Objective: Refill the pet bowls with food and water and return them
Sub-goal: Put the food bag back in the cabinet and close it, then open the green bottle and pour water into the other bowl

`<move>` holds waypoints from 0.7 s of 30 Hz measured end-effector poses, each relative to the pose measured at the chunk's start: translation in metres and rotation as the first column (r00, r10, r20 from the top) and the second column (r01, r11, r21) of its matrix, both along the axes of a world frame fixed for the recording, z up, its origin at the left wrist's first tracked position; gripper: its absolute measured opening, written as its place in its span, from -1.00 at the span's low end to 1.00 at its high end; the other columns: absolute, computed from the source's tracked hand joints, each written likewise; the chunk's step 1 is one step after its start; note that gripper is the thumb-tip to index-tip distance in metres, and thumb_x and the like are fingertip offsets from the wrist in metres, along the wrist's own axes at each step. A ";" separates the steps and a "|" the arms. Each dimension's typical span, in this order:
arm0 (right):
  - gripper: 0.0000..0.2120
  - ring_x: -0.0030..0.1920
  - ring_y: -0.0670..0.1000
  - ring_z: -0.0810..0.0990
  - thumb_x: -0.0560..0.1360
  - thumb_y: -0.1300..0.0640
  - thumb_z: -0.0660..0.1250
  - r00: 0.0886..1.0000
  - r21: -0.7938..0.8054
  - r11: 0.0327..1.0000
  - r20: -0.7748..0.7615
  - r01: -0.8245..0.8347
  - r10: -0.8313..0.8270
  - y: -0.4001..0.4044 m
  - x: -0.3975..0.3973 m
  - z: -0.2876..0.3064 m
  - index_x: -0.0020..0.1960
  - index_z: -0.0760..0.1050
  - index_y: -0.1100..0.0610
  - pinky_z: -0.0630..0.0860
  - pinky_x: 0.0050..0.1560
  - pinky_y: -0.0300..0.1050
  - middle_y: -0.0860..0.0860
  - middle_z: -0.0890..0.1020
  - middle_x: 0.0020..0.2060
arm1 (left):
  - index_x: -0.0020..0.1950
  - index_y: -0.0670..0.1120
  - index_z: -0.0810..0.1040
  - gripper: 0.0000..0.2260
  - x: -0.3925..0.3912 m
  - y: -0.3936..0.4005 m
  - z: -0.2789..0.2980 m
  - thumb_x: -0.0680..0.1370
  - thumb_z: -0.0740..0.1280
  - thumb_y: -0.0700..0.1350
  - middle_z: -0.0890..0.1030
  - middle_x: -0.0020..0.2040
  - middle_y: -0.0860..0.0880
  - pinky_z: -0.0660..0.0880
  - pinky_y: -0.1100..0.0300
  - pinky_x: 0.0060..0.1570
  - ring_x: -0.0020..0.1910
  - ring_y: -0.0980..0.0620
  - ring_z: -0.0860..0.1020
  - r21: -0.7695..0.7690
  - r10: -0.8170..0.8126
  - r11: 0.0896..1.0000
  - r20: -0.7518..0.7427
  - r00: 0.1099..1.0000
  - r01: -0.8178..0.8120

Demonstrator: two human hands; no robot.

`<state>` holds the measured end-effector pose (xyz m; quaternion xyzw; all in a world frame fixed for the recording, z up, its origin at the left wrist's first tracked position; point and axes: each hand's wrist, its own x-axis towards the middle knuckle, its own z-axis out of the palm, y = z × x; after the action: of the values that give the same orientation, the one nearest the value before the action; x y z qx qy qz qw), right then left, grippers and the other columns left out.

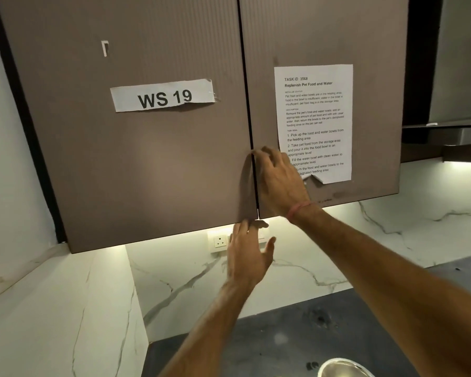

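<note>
Right hand (279,183) curls its fingers onto the right cabinet door (324,44) at its inner edge, while the left hand (249,254), fingers released, reaches beneath the left cabinet door (133,164).

Kitchen, set up as a numbered recording workstation. Brown wall cabinets (147,148) with two ribbed doors hang over a dark grey countertop (283,336). White marble-look backsplash (191,281) with grey veins, lit by under-cabinet strip lighting. Wall socket (220,241) just under the cabinets. Range hood (452,131) at right edge. Rim of a steel bowl (343,368) at the bottom edge on the counter. Paper label (163,96) reading "WS 19" taped to the left door; printed task sheet (314,118) headed "Replenish Pet Food and Water" taped to the right door.
</note>
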<state>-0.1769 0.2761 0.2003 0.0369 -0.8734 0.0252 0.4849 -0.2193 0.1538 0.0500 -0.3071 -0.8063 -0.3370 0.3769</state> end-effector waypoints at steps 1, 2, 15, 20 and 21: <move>-0.32 0.42 0.22 0.48 0.60 0.23 0.38 1.000 -0.009 1.000 -0.002 0.012 -0.012 0.003 0.001 0.006 0.68 0.27 0.13 0.60 0.38 0.13 0.16 0.35 0.58 | 0.32 0.01 0.63 -0.64 0.003 0.009 0.004 0.60 0.51 0.14 0.66 0.26 0.08 0.59 0.07 0.26 0.26 0.05 0.58 0.079 -0.058 0.996 0.100 0.993 0.050; -0.28 0.48 0.22 0.44 0.60 0.21 0.39 1.000 -0.006 1.000 0.005 0.021 -0.021 0.007 0.001 0.010 0.71 0.22 0.12 0.58 0.43 0.11 0.16 0.30 0.63 | 0.32 -0.01 0.63 -0.63 0.006 0.019 0.008 0.60 0.52 0.14 0.67 0.25 0.07 0.58 0.09 0.27 0.25 0.05 0.60 0.172 -0.115 0.982 0.190 0.975 0.083; -0.05 0.77 0.15 -0.23 0.68 0.19 0.34 0.982 -0.024 0.995 0.164 0.093 -0.088 0.020 0.000 0.026 0.78 -0.28 0.07 0.15 0.72 0.09 0.08 -0.29 0.76 | 0.06 -0.09 0.63 -0.79 0.035 0.071 0.059 0.54 0.61 -0.13 0.69 -0.05 -0.01 0.66 0.04 0.28 0.01 0.02 0.67 0.896 -0.882 0.221 0.352 0.312 -0.386; 0.00 0.76 0.16 -0.27 0.67 0.24 0.36 0.974 -0.016 0.994 0.202 0.111 -0.106 0.019 0.003 0.028 0.77 -0.34 0.07 0.11 0.75 0.11 0.08 -0.34 0.74 | 0.43 -0.12 0.57 -0.56 0.031 0.068 0.062 0.58 0.57 -0.24 0.74 0.24 -0.15 0.62 -0.07 0.38 0.27 -0.12 0.70 0.931 -0.926 0.003 0.140 0.352 -0.364; 0.02 0.76 0.15 -0.27 0.66 0.25 0.37 0.972 -0.018 0.993 0.210 0.114 -0.108 0.019 0.003 0.028 0.77 -0.34 0.06 0.11 0.75 0.11 0.08 -0.34 0.74 | 0.43 -0.13 0.59 -0.57 0.030 0.068 0.061 0.59 0.56 -0.24 0.74 0.26 -0.15 0.62 -0.07 0.39 0.29 -0.13 0.70 0.940 -0.932 -0.009 0.115 0.343 -0.341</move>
<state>-0.1741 0.2947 0.2288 -0.0220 -0.9197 0.0146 0.3917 -0.1895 0.2215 0.1110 0.0183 -0.2830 -0.9528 -0.1079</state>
